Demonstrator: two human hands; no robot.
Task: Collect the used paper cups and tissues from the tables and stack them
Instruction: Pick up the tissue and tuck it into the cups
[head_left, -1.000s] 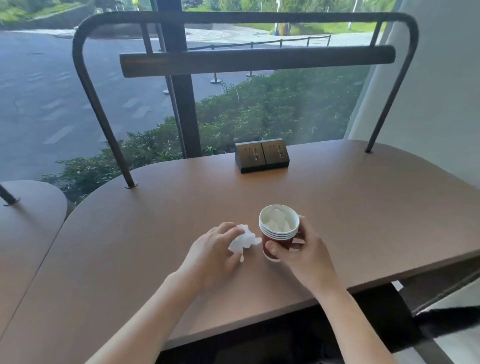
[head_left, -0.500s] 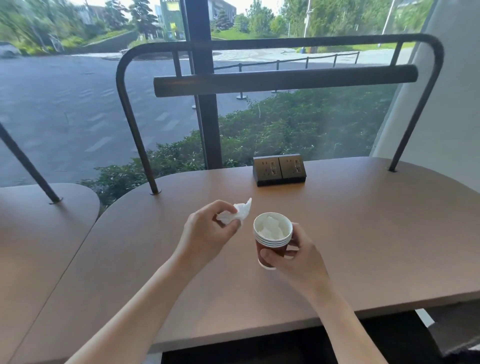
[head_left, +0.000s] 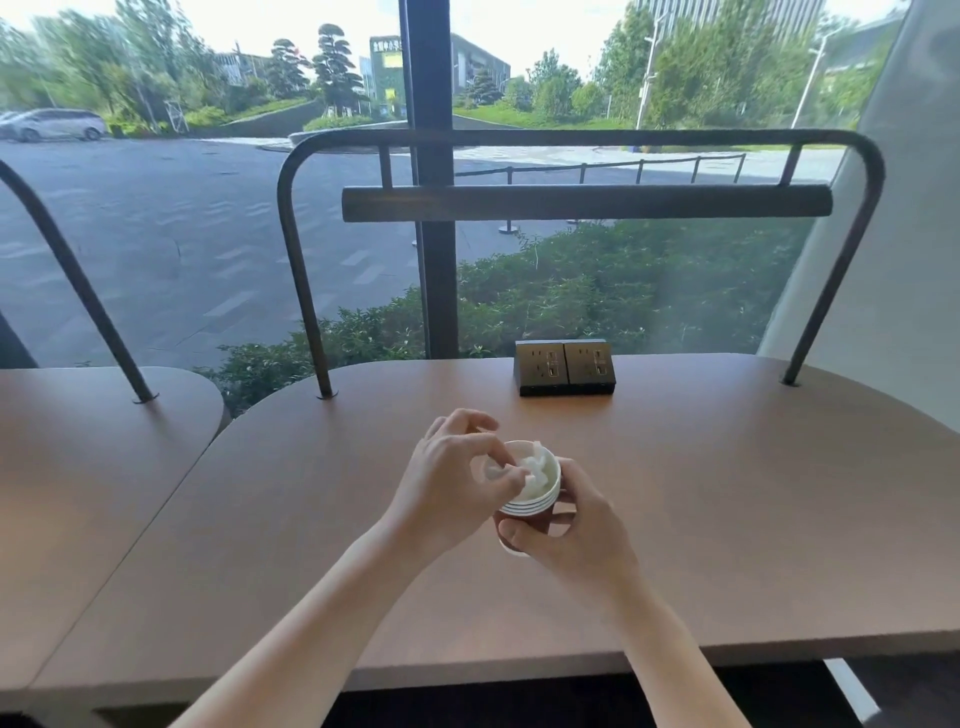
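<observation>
Item: stack of paper cups (head_left: 525, 508), several nested, white rolled rims banded one above another over a red-brown wall, upright, at the near middle of the brown table (head_left: 753, 519); whether its base rests on the tabletop or is lifted clear cannot be told. Contents: crumpled white tissue (head_left: 537, 466), wadded in the mouth of the top cup and rising slightly above the rim. Right hand (head_left: 576, 540): curled round the stack from the near right, thumb across the near wall, fingers wrapped round the far right side. Left hand (head_left: 449, 480): comes in from the left and lies over the left part of the cup mouth, thumb and fingertips drawn together in a pinch on the tissue, the remaining fingers bent and raised above it. Both forearms bare, reaching in from the near edge. Fittings on the same table: black socket block (head_left: 565, 366) at the far edge, right of centre, well apart from the cups; dark metal hoop frame (head_left: 291, 260) planted in the tabletop at far left and far right, carrying a horizontal lamp bar (head_left: 587, 203). Adjoining: second brown table (head_left: 78, 467) on the left, set just beside the first with a narrow gap. Beyond the far edge: window glass with a dark pillar (head_left: 431, 234), green hedge (head_left: 623, 291), paved road, parked car (head_left: 57, 124) at far left.
</observation>
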